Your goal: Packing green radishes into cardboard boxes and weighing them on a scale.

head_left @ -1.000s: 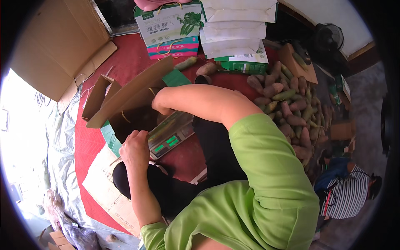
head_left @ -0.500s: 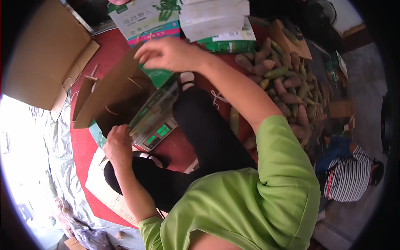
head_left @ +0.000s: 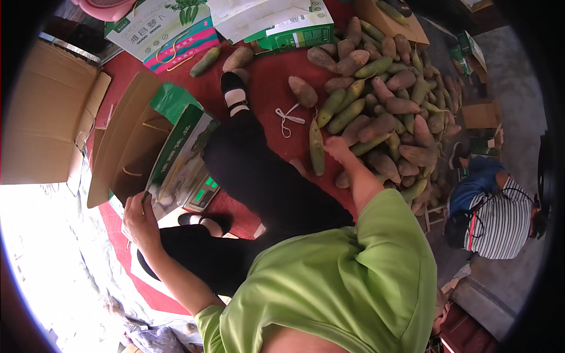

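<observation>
My left hand [head_left: 139, 216] grips the lower edge of an open carton [head_left: 130, 141], brown inside and green outside, which lies tilted on a small scale [head_left: 203, 192] with a green display. My right hand [head_left: 336, 147] reaches across my black-trousered leg [head_left: 265, 176] to the near edge of a pile of oblong brown and green vegetables [head_left: 388, 117]. Its fingers rest among them, next to a long green one [head_left: 316, 152]. Whether it holds any of them is hidden.
A red mat [head_left: 271, 82] covers the floor. Flat cardboard [head_left: 41, 117] lies at the left, printed cartons [head_left: 168, 29] at the top, a white string [head_left: 288, 116] beside the pile. Another person in a striped shirt [head_left: 500, 217] crouches at the right.
My right hand has left the carton's top and swung right to the vegetable pile. The view has shifted toward the pile. My left hand stays on the carton.
</observation>
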A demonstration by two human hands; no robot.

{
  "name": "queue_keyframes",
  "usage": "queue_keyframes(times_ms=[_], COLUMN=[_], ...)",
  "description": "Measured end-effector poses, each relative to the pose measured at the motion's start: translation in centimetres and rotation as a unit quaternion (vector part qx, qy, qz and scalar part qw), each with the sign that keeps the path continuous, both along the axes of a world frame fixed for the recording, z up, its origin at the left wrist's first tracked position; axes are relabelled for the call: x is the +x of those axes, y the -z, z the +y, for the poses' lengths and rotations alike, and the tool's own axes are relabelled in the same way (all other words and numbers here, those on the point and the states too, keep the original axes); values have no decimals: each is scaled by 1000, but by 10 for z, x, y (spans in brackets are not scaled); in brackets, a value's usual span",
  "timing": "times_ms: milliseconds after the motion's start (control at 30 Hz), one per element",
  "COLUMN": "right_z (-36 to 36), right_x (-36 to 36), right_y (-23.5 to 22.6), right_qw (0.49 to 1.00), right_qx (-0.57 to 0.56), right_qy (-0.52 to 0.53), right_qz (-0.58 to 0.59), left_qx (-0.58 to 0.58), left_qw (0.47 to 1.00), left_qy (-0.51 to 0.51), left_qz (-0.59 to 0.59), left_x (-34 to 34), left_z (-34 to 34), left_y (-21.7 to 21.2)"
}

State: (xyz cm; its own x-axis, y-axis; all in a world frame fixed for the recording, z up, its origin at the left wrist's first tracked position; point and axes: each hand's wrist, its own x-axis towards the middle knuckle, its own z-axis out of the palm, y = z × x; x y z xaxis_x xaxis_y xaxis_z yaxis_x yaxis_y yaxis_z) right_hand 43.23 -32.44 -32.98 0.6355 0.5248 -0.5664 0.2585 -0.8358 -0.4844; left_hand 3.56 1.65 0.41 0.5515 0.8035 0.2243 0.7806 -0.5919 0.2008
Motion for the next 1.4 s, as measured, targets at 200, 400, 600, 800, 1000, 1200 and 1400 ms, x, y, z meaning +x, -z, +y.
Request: queue_keyframes(times_ms=[200, 400, 600, 800, 1000, 1200, 1400], right_z=[-34, 11, 50, 73, 84, 54, 30], right_x=[-40, -35, -22, -11, -19, -20, -27], right_y=[23, 13, 14, 19, 2, -4, -27], right_qw=[995, 982, 977, 974, 985, 996, 991], right_qx=[5, -42, -101, -134, -133, -51, 73], right_qy=[63, 180, 176, 178, 104, 45, 72], right_qz=[-82, -48, -66, -40, -36, -63, -87], left_qx=[1, -2, -23, -33, -23, -29, -36], left_qw=[1000, 1000, 999, 998, 999, 998, 997], left_qy=[5, 13, -6, -29, -43, -50, -68], left_qz=[-10, -23, -44, -46, -19, -33, -6], left_x=[2, 4, 6, 9, 10, 12, 7], left_z=[-2, 0, -1, -1, -4, -6, -8], left_y=[1, 3, 2, 4, -7, -8, -13])
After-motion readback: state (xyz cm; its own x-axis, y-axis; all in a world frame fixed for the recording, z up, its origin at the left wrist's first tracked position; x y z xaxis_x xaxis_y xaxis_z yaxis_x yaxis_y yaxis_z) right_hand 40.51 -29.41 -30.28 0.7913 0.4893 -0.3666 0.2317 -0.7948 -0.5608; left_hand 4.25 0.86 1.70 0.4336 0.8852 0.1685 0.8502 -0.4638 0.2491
